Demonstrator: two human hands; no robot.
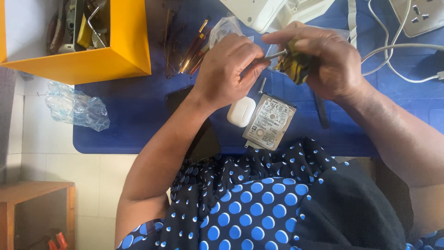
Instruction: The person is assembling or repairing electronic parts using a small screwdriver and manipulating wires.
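My right hand [326,60] grips the yellow-and-black handle of a screwdriver [293,67]. My left hand [229,69] pinches its metal shaft [275,55] between fingers and thumb. Both hands hover above a blue mat [134,111]. Below them on the mat lie a small silver hard drive [269,122] with a white label, a white earbud case [241,111] beside it on the left, and a loose metal bit [262,86]. A dark phone [203,139] lies partly under my left forearm.
A yellow box [92,60] of tools stands at the top left. Tweezers and thin tools [194,48] lie near a clear bag. A crumpled plastic bag [76,107] is at the mat's left edge. White devices, cables [397,48] and a power strip [418,16] sit top right.
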